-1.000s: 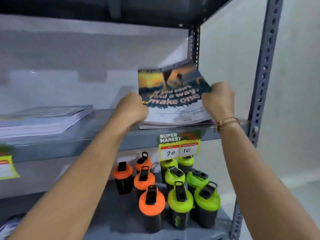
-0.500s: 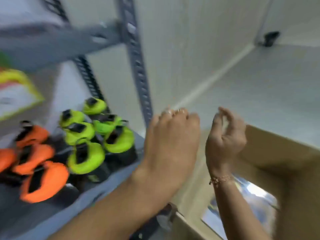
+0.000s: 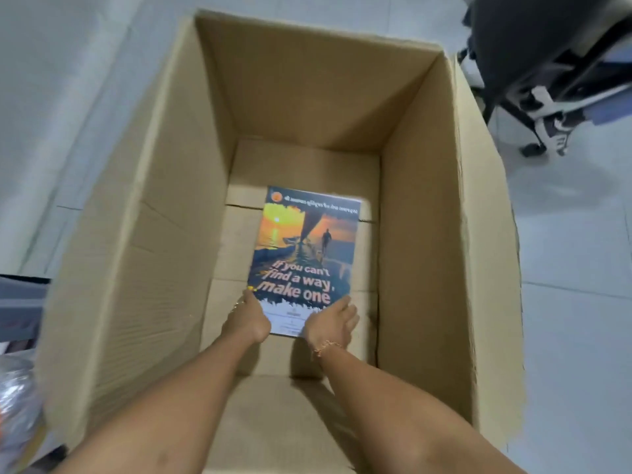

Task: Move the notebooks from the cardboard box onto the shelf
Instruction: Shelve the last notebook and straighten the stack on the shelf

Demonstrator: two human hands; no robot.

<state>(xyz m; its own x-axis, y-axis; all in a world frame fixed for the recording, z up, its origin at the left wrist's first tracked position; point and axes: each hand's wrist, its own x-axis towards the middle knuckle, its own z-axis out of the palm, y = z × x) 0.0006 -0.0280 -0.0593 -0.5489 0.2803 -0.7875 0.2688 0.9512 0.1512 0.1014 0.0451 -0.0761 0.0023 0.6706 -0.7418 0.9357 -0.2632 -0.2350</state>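
Observation:
A tall open cardboard box stands on the floor below me. At its bottom lies a notebook with a sunset cover reading "If you can't find a way, make one". Both my arms reach down into the box. My left hand grips the notebook's near left corner. My right hand, with a thin bracelet on the wrist, holds the near right corner. The shelf is out of view.
A black chair frame stands on the pale floor at the upper right, close to the box. A dark shelf edge and something shiny wrapped in plastic show at the left edge.
A second ago both hands set a notebook on the shelf. They let go, the view swung down to the box, and now both hands hold another notebook at its bottom.

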